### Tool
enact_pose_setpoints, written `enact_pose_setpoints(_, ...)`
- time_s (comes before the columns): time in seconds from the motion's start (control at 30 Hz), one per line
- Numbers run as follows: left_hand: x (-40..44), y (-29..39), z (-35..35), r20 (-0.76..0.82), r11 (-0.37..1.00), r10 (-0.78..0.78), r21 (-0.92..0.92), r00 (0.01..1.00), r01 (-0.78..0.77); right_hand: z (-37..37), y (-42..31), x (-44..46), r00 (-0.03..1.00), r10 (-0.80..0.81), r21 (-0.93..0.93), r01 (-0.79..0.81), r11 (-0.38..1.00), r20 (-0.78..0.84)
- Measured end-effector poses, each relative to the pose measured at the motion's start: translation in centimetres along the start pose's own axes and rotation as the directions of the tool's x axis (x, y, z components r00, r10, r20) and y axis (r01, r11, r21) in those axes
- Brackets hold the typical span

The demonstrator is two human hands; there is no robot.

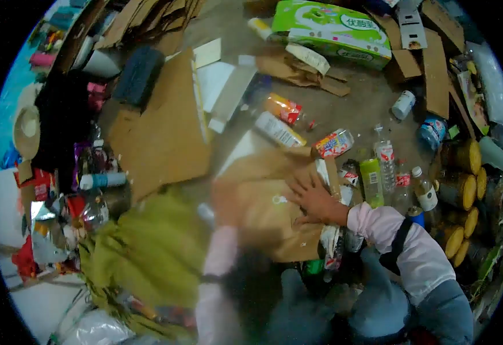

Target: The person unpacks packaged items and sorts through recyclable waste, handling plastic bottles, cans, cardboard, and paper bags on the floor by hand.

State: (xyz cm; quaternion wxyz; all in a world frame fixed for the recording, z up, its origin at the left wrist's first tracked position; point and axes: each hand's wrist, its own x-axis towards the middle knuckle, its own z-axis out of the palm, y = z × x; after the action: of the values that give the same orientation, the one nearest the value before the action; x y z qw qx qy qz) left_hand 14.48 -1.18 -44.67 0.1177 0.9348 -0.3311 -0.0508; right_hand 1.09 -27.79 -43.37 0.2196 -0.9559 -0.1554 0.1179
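A brown cardboard piece (263, 215) lies in front of me, its upper left part blurred. My right hand (314, 198) rests on its right side with the fingers spread and nothing gripped. At the cardboard's left edge is my left hand (228, 198), smeared by motion, so its fingers cannot be made out. Just beyond the cardboard are a white and yellow container (280, 129) and a colourful can (335, 143). Several plastic bottles, one of them green (371, 181), stand or lie to the right of my right hand.
A large flat cardboard sheet (168, 138) lies at the left, above an olive green cloth (148, 253). A green printed box (332, 31) sits at the back. Yellow-ended cylinders (464, 187) are stacked at the right. Bottles and scraps line the left side.
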Motion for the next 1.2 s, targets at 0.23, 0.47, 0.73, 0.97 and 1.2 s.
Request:
enact_pose_setpoints(0.23,1.0,0.8,-0.2,-0.008,0.984,-0.175,0.012,0.985,0.175,0.2,2.7,2.8,0.994,-0.106,-0.114,0.102,0.988,-0.032)
enact_pose_setpoints(0.47,1.2,2.2,-0.1,0.055,0.94,-0.338,0.068,0.94,0.334,-12.3,8.0,4.6,0.938,0.292,0.492,-0.168,0.854,-0.187)
enact_pose_setpoints(0.73,0.0,-0.3,3.6,-0.197,0.965,-0.205,0.123,0.959,0.232,-11.5,23.4,9.6,0.717,0.585,0.415,-0.433,0.8,-0.378)
enact_pose_setpoints(0.97,-0.4,0.5,3.3,-0.158,0.964,-0.185,0.165,0.97,0.21,-8.0,25.6,13.3,0.625,0.652,0.799,-0.073,0.596,-0.429)
enact_pose_setpoints(1.2,0.4,1.6,1.3,-0.057,0.961,-0.228,0.147,0.972,0.234,-10.6,26.1,7.4,0.489,0.872,0.997,-0.047,0.064,-0.033)
